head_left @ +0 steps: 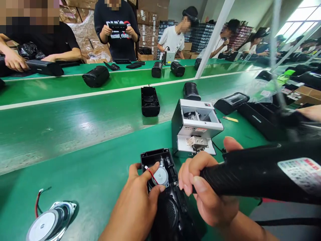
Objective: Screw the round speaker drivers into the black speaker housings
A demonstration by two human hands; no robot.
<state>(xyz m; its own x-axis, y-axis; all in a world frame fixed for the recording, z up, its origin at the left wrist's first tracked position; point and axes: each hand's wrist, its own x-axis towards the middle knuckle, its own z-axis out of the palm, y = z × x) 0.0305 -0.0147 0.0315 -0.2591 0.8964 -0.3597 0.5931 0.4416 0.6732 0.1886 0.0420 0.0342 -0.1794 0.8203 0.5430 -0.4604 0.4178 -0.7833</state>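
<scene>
My left hand (139, 197) holds a round speaker driver (160, 174) in the upper part of a black speaker housing (173, 194). Its index finger and thumb lie on opposite sides of the driver, and a short red wire runs beside the finger. My right hand (210, 187) is wrapped round the front of a black electric screwdriver (253, 169). The tool lies nearly level, its tip end pointing left by the driver's lower right edge; the fingers partly hide that end. On the green table at lower left rests a second, larger speaker driver (47, 222) with a red and black lead.
A grey screw feeder (198, 125) stands just beyond the housing. Another open housing (149, 103) sits on the green conveyor (100, 117), with several black speaker shells nearby. Finished-looking black cases (260, 120) lie at right. Co-workers (116, 33) stand across the line.
</scene>
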